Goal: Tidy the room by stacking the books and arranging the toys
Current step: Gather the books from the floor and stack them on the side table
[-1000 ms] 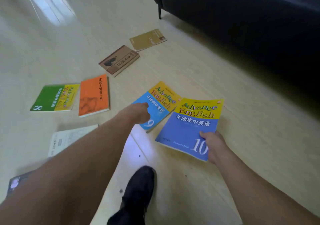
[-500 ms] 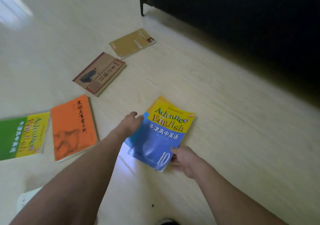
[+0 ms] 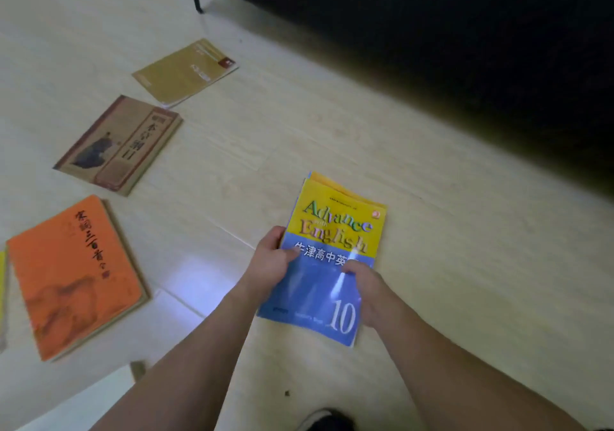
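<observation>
While both hands hold the blue-and-yellow textbook (image 3: 332, 264) low over the pale floor (image 3: 432, 264), four other books lie spread out to the left.

At the far left, nearest the camera, an orange book (image 3: 74, 274) lies flat; beyond it sits a brown book (image 3: 119, 144) and, farther still, a tan book (image 3: 186, 71), all well apart from the hands. A white sheet or book (image 3: 83, 400) shows at the near left edge. The left hand (image 3: 270, 264) grips the textbook's left edge, thumb on the cover. The textbook, marked 10, sits on a second book (image 3: 339, 186) whose yellow edge peeks out at its far end. The right hand (image 3: 368, 294) grips the right edge, thumb on the cover. A dark sofa (image 3: 465, 48) fills the far right.
</observation>
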`<state>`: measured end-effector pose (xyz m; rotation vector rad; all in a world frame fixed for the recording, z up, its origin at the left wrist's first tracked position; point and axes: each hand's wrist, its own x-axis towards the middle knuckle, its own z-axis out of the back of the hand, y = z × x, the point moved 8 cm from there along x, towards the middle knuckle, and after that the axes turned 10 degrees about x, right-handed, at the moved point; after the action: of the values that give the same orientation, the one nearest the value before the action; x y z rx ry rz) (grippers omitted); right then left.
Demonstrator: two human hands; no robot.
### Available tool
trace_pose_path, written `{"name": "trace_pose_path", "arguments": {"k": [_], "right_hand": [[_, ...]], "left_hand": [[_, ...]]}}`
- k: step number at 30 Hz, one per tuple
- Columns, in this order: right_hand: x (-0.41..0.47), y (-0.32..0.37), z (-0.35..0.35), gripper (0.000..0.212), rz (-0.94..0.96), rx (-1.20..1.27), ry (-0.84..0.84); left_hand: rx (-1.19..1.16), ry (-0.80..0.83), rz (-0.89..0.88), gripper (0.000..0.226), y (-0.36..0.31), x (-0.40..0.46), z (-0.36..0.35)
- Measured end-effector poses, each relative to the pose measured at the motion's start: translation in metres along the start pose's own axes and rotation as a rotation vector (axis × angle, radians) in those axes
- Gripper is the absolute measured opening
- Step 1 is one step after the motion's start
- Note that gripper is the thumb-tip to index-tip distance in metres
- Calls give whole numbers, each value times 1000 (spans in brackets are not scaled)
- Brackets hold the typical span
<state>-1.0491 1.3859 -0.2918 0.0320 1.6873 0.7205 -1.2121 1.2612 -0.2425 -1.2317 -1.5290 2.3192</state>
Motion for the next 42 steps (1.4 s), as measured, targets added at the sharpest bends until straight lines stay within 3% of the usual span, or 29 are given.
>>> {"name": "trace_pose_path", "arguments": {"k": [4, 8, 12, 15, 18, 21, 24, 27, 34, 37, 42], "right_hand": [[-31, 86, 57, 40, 317, 208, -70], [-81, 157, 122, 32, 671, 322, -154], [-124, 180, 176, 29, 867, 312, -214], [-138, 174, 221, 22, 985, 316, -266], [-111, 127, 255, 15, 917, 259, -286], [-86, 82, 276, 19, 747, 205, -284], [-76, 82, 293, 12, 662, 200, -222], [-91, 106, 319, 13, 634, 445, -218], [-213, 158, 412, 24, 484, 702, -270], [-283, 171, 449, 24, 392, 776, -294], [-402, 196, 504, 24, 327, 844, -291]], "left_hand": [[-193, 283, -188, 22, -71, -5, -60], [-206, 509, -283, 35, -136, -11, -136], [-97, 541, -331, 56, -166, -14, -200], [-11, 522, -337, 53, -156, -17, -247], [118, 546, -258, 37, -110, -26, -280], [272, 593, -200, 42, -78, -35, -297], [404, 495, -148, 36, -90, -28, -319], [496, 426, -122, 41, -126, -42, -352], [632, 458, -54, 23, -230, -151, -433], [678, 509, -32, 26, -266, -215, -459], [875, 458, -153, 37, -332, -317, -495]]}}
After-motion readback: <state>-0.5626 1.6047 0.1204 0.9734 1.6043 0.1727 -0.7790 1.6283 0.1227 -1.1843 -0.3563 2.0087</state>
